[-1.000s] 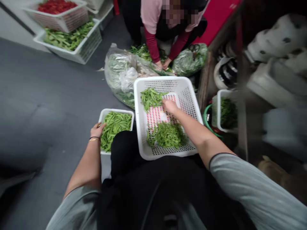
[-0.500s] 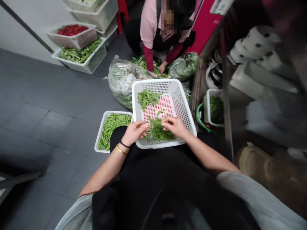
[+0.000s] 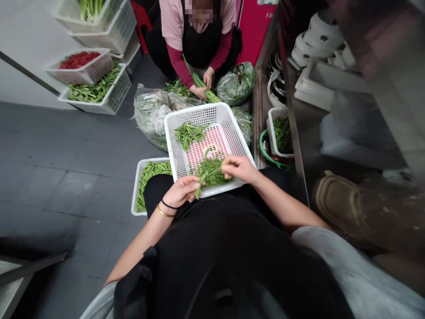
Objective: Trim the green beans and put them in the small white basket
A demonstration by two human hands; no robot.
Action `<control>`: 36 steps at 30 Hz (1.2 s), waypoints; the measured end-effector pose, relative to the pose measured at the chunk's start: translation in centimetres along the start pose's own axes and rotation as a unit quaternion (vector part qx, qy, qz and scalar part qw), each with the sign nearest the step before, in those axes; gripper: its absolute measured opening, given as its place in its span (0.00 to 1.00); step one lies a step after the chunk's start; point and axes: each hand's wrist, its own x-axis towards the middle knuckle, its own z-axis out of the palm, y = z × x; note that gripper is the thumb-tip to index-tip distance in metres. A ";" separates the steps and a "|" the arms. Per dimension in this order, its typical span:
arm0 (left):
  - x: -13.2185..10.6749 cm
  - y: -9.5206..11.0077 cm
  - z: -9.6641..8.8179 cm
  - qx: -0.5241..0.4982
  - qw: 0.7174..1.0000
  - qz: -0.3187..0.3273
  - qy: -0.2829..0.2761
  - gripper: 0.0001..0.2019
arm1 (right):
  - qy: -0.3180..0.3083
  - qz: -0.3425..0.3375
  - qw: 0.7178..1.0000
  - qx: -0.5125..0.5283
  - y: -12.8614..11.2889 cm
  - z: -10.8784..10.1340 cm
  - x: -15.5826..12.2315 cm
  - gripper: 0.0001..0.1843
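Note:
My left hand (image 3: 183,190) pinches a green pea pod (image 3: 200,185) that slants downward at the near left rim of the white perforated basket (image 3: 177,167). Over the basket's near right part, the fingers of my right hand (image 3: 239,169) are pressed together; whether anything small is between them is hidden. Below and beside that hand lies a loose heap of thin green trimmings (image 3: 212,172). A small pile of pea pods (image 3: 189,134) rests at the basket's far left. One curved pod lies by the heap's far edge.
Left of the basket, a smaller white basket (image 3: 135,195) holds many pods. Ahead, a crouching co-worker grips long green stalks (image 3: 199,82) among plastic bags of greens (image 3: 149,115). Stacked crates (image 3: 113,40) stand far left; a metal shelf frame (image 3: 297,155) runs along the right.
The pod was between both hands above the heap; now my left hand has it lower and to the left, apart from my right hand. The co-worker now has long stalks raised. My view has shifted.

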 end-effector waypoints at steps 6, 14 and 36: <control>0.0 0.9 -0.6 -0.014 1.000 -0.011 -0.004 0.12 | 0.112 -0.085 0.955 -0.263 -0.2 -1.1 1.0 0.17; -0.1 2.5 0.3 0.241 0.967 0.082 0.001 0.07 | -0.200 -0.232 0.857 -0.416 -1.1 3.3 2.6 0.15; 1.9 3.3 -4.9 -0.185 0.951 0.167 0.183 0.05 | -0.165 0.117 0.809 -0.551 8.0 -1.7 14.0 0.21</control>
